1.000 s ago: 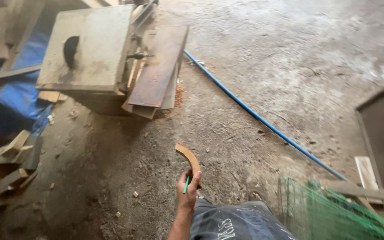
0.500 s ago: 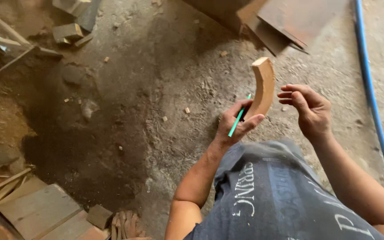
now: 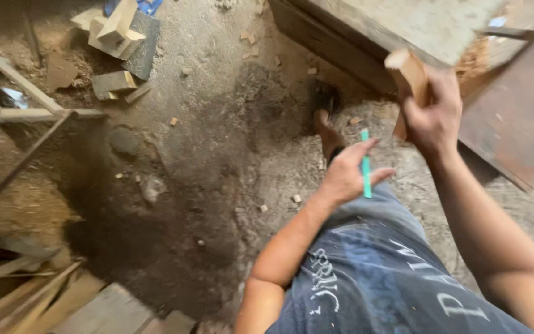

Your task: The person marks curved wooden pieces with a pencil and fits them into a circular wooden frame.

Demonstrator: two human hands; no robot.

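Passed over from the left hand [image 3: 347, 173] (pinching a green pencil [image 3: 365, 170]), the wood piece [image 3: 410, 77] sits clamped in the right hand [image 3: 432, 117].

packages: none seen | labels: none seen | signs: none seen | screens: none seen | view: dirt floor, wood scraps only

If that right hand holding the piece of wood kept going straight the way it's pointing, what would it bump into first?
Probably the grey slab just above the right hand; the wood piece it grips already nearly reaches the slab's edge, though depth is hard to judge.
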